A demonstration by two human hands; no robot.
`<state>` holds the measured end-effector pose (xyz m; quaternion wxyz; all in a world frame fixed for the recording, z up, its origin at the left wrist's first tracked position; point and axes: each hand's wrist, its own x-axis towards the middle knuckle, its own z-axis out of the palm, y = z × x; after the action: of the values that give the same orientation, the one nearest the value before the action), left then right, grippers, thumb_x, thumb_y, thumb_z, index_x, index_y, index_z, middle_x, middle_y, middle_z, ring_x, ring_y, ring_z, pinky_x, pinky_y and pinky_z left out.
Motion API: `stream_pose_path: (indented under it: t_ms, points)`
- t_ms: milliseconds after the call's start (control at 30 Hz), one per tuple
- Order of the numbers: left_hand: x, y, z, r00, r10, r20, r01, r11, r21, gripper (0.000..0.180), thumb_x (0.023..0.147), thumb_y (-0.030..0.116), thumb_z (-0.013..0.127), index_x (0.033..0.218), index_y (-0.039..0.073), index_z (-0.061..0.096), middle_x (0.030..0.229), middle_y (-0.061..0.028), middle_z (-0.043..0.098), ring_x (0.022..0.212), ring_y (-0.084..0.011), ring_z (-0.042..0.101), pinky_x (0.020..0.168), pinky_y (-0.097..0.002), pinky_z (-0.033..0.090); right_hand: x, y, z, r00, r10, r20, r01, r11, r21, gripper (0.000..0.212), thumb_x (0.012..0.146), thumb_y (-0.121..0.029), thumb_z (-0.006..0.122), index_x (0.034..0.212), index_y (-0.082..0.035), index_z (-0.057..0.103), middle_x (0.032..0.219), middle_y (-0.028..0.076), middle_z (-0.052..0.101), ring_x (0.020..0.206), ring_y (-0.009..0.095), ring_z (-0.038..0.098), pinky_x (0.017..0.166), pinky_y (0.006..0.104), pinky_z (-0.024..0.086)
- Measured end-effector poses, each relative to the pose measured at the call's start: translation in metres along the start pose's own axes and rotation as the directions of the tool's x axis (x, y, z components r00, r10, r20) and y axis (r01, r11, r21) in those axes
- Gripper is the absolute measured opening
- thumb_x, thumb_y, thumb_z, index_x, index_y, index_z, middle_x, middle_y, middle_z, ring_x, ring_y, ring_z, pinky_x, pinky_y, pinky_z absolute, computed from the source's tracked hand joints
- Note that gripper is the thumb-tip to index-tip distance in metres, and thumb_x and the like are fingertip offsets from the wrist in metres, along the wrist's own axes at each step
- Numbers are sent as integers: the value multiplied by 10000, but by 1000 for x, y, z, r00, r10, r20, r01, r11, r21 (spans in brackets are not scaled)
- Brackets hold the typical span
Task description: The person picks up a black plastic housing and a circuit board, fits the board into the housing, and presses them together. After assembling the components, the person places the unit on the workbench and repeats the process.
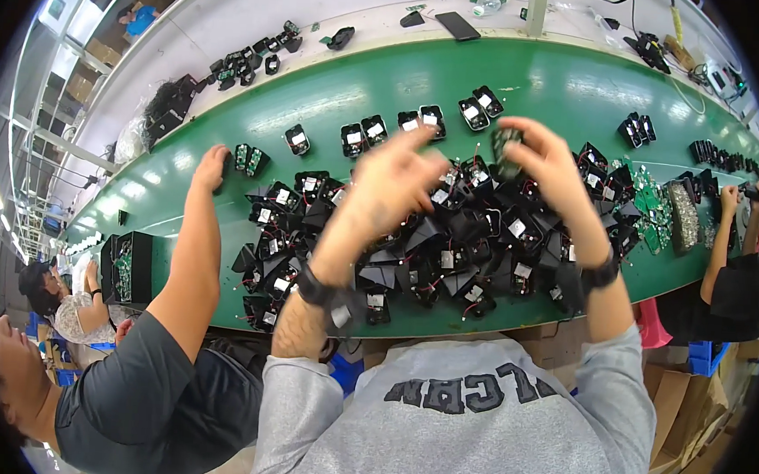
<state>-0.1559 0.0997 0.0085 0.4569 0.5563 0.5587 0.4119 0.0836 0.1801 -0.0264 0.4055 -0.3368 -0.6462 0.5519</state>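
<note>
My right hand (551, 165) grips a small black housing with a green circuit board (508, 153) between thumb and fingers, above the far side of a heap. Blurred by motion, my left hand (396, 181) hovers over the heap with fingers apart and nothing visible in it. Beneath both hands lies the big pile of open black plastic housings (448, 259), with red wires and white labels inside. Just beyond my hands, several open housings stand in a loose row, among them a pair (474, 112) nearest my right hand.
Loose green circuit boards (653, 210) and a tray of small metal parts (683, 216) lie right on the green table (363, 71). A co-worker's hand (212, 168) touches a housing at left; another co-worker's hands (729, 202) work far right. A phone (458, 26) lies on the back ledge.
</note>
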Motion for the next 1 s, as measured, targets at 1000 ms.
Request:
stream_pose_path:
  t_ms: [1000]
  points:
    - [99,-132,-188,902,-173,-394,65,960,-273,449,785,-11,622,1209,53,487,968,-144,599,853,-235,629,706,-387,596,-32,-56,-29,984,-170,-46,130,877,-462,188,856,-93,630,994,27,676,909,64,692,816,110,635,730,239,499]
